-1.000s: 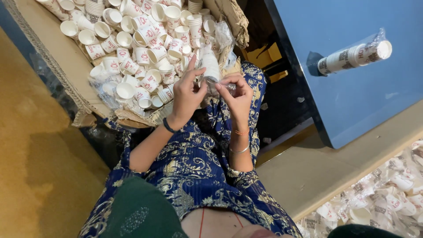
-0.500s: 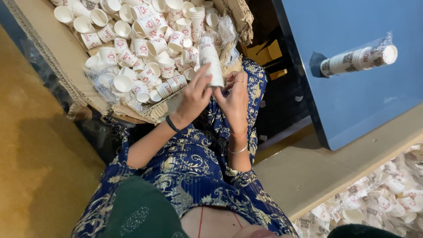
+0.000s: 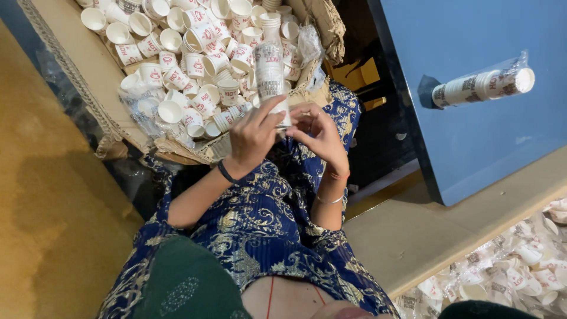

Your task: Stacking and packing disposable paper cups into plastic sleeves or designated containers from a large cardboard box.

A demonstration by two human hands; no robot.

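My left hand (image 3: 255,134) and my right hand (image 3: 319,133) both grip the near end of a tall stack of white paper cups (image 3: 270,71) with red print. The stack points away from me, over a cardboard box (image 3: 77,71) that holds several loose cups (image 3: 195,53) of the same kind. The fingers of both hands close around the stack's base. A dark band sits on my left wrist and thin bangles on my right forearm. My lap is covered in blue patterned cloth (image 3: 260,224).
A wrapped sleeve of stacked cups (image 3: 481,86) lies on a blue surface (image 3: 472,136) at the right. A pile of bagged cups (image 3: 508,266) lies at the lower right. Crumpled clear plastic (image 3: 310,44) sits in the box's far corner. Tan floor runs along the left.
The cup stack has risen and now stands longer between my hands, pointing over the box. Both hands have shifted slightly lower and closer together around its base.
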